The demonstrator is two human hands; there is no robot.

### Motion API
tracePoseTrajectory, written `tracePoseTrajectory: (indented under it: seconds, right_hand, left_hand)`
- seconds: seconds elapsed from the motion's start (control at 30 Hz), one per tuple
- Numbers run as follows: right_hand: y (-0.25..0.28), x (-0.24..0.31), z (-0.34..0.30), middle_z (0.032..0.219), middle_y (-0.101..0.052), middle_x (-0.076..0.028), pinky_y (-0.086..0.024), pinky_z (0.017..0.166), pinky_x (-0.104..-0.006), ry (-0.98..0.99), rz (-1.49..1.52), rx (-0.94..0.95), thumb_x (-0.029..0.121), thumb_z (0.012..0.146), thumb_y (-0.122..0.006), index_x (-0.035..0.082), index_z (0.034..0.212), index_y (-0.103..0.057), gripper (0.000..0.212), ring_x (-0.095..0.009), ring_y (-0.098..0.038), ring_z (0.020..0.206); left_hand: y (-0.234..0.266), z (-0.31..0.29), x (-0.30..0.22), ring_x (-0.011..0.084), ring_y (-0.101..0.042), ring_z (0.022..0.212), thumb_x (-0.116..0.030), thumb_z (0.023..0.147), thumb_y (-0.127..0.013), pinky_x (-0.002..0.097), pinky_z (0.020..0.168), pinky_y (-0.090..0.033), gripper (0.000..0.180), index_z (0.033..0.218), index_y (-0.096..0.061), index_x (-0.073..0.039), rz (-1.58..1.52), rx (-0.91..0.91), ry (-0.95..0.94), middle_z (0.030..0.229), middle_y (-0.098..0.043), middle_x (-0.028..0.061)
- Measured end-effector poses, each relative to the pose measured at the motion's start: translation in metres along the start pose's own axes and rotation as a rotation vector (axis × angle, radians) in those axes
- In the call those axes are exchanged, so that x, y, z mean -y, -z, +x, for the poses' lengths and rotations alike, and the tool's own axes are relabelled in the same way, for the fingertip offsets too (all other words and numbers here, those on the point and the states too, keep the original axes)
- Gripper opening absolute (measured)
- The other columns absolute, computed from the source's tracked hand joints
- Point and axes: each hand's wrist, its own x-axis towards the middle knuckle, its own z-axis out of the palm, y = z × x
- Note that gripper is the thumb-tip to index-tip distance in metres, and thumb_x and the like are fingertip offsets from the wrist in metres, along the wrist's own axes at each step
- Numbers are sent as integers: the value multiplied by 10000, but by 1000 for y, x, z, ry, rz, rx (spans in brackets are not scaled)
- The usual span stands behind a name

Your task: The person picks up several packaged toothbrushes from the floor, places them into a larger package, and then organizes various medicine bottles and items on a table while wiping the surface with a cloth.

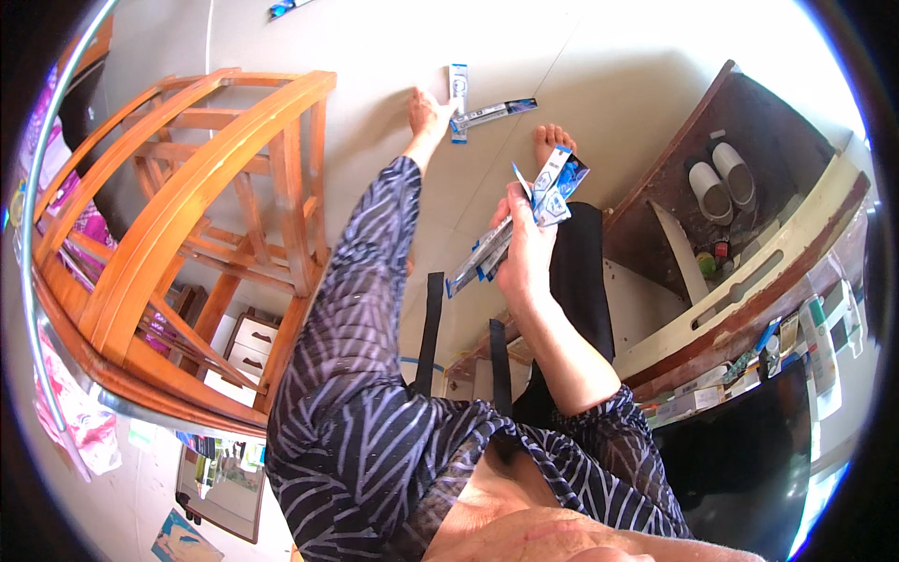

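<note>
My left hand [433,114] reaches down to the floor, thumb and fingers apart. Its fingertips are at the edge of a slim white-and-blue packet [458,77] lying lengthwise; I cannot tell if they touch it. Across that one lies a second slim packet [506,110], slanting to the right. A bundle of similar long blue-and-white packets [556,178] is gripped in my right hand [526,245], with ends sticking out above and to the left of the fingers. Part of the bundle is hidden by the hand.
Another packet [287,8] lies on the floor at the top edge. An orange wooden chair [211,178] stands at my left. On the right is a dark wooden cabinet [670,159] holding white slippers [721,183]. My bare foot [552,140] is beside the held packets.
</note>
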Motion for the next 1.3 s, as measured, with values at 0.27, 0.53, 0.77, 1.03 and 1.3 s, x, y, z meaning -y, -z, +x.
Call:
tracePoseTrajectory:
  seconds: [0.27,0.53,0.77,1.03,1.3]
  right_hand:
    - [1,18,5,694,-502,16,-362,598,-246,-25,31,-87,184,943,-623,47,1043,-580,175,-77,-462,632]
    - [8,13,15,714,-533,-5,-414,577,-262,27,-28,-19,169,920,-643,92,1020,-583,139,-112,-516,631]
    - [-15,13,16,712,-521,-6,-428,574,-269,-52,54,-52,119,925,-631,86,1004,-562,110,-114,-507,616]
    - [-33,21,26,675,-497,-5,-432,617,-285,-140,31,6,133,952,-603,87,993,-553,79,-120,-489,613]
    - [-41,17,26,673,-496,-11,-433,603,-286,-160,-39,3,163,938,-632,72,1025,-553,148,-123,-499,613]
  left_hand:
    - [-32,-15,-27,340,-580,905,-171,843,-628,514,725,-440,171,962,-520,-114,115,-33,-180,926,-579,124]
    - [-31,-23,-49,339,-621,946,-159,844,-613,445,752,-501,375,1196,-520,-70,118,163,-833,1076,-584,156]
    - [-18,5,-39,249,-615,998,-270,909,-528,390,743,-514,253,1043,-649,-92,163,271,-577,1064,-634,124]
    - [107,220,-13,345,-610,1043,-118,958,-383,575,980,-359,409,1355,-483,-122,333,-147,-253,1095,-652,193]
    - [52,290,35,266,-616,1034,-267,956,-459,453,788,-511,326,1258,-521,-161,500,-69,-228,1102,-641,93]
